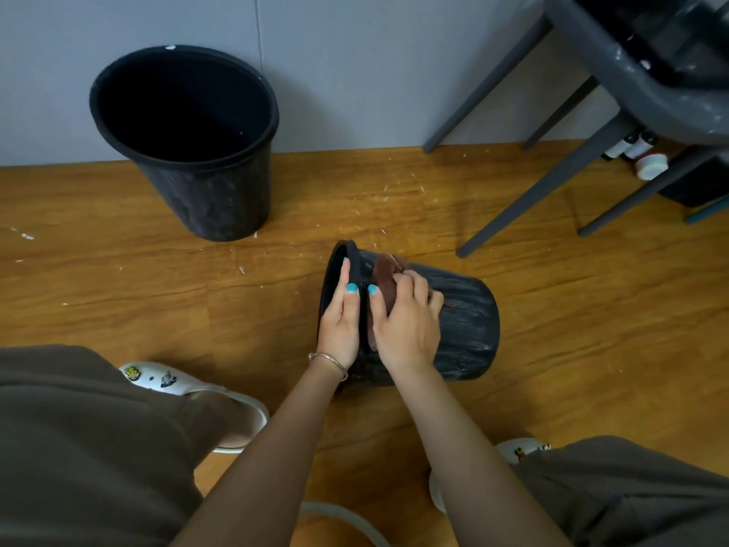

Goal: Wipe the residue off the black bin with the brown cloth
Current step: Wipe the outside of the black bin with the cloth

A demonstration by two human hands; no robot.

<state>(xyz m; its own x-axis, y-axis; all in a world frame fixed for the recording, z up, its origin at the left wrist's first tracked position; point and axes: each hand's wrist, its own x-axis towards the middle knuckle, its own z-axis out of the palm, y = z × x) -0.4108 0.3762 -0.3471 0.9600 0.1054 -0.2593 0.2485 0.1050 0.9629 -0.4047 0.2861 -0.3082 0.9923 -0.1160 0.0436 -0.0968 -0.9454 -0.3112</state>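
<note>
Head view shows the black bin (465, 321) lying on its side on the wooden floor (157, 286), just ahead of the person's knees and well apart from the second black bin (185, 140) that stands upright by the wall. Its long axis runs left to right: the open mouth faces left, the closed base points right toward the chair legs (532, 199).

The left hand (341, 317) is at the mouth end. Its fingers curl over the rim and reach inside while the thumb lies along the outer lip, so it grips the rim and steadies the bin.

The right hand (406, 317) sits just beside it, on the upper wall right behind the rim. Its fingers are curled round the bunched brown cloth (384, 282) and press it against the plastic; the thumb lies flat toward the rim.

Pale streaks of residue cover the wall from the cloth rightward to the base, so the unwiped stretch lies to the right of the cloth, along the bin's length. My judgement is that the coming strokes need to travel that way, away from the bracing hand, and that the bin may need rolling to bring its underside up.
</note>
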